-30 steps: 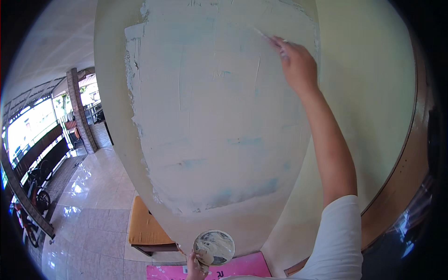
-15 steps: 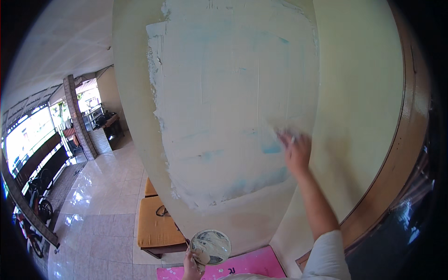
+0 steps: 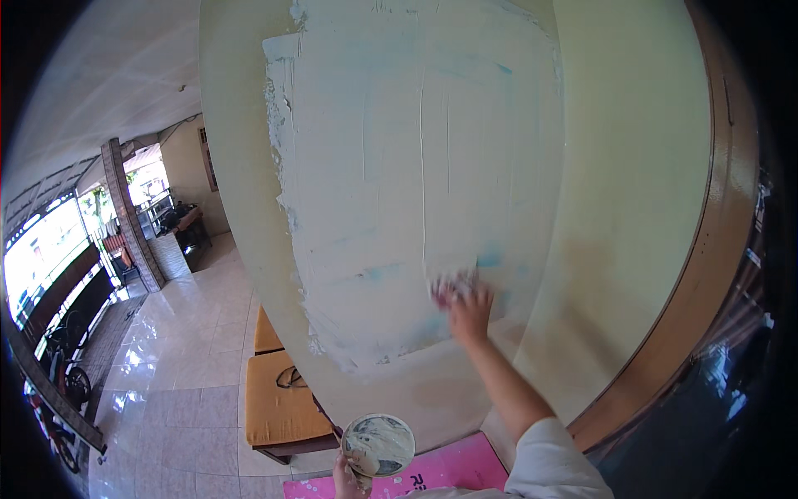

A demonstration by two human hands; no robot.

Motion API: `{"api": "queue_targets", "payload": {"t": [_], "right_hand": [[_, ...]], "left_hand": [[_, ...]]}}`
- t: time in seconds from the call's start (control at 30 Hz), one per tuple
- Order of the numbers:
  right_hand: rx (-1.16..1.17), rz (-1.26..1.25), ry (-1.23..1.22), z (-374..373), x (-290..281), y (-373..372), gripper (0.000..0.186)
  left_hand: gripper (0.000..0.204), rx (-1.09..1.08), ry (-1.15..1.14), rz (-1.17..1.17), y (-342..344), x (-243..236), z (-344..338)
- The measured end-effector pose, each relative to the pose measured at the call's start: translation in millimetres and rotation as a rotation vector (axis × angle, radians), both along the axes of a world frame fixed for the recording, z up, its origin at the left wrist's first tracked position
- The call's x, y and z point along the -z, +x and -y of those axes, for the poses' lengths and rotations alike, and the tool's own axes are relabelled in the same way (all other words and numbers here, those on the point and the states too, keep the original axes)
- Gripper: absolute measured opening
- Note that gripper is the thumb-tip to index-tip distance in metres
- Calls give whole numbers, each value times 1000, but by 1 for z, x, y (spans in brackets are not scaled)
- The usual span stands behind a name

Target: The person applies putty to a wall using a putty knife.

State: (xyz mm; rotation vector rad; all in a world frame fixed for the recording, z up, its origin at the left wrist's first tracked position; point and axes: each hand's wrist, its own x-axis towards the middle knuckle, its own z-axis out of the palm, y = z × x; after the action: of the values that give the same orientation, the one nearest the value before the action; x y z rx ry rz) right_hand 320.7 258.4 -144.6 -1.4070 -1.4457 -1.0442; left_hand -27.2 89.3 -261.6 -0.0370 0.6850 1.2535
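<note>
White paste (image 3: pixel 378 432) in a round tub (image 3: pixel 413 449) at the left hand (image 3: pixel 349 481); white coating (image 3: pixel 399 183) on the wall (image 3: pixel 237 108) at the right hand (image 3: pixel 470 312).
Nearest, at the lower edge, the left fingers are closed on the tub's near-left side, with a pale flat piece (image 3: pixel 363 460) beside them; a pink panel (image 3: pixel 465 463) shows past the tub. Higher up, beyond a white sleeve (image 3: pixel 555 459), the right fingers are bunched round a spreading tool (image 3: pixel 455 274), both blurred, at the coating's lower part; the tool's exact outline is unclear. Bluish patches show through the coating, and its left edge is ragged. Farther off at left are an orange padded seat (image 3: pixel 278 412) bearing a dark loop (image 3: pixel 291 378), glossy floor tiles (image 3: pixel 199 358), a motorcycle (image 3: pixel 76 382) and a pillar (image 3: pixel 131 214).
</note>
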Motion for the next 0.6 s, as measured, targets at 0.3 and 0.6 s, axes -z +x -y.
{"api": "queue_targets", "payload": {"t": [0.3, 0.6], "right_hand": [[-69, -7, 28, 41, -99, 9, 47], [-80, 64, 84, -3, -236, -35, 47]], "left_hand": [[40, 201, 325, -119, -16, 25, 0], [38, 71, 300, -133, -2, 9, 12]]}}
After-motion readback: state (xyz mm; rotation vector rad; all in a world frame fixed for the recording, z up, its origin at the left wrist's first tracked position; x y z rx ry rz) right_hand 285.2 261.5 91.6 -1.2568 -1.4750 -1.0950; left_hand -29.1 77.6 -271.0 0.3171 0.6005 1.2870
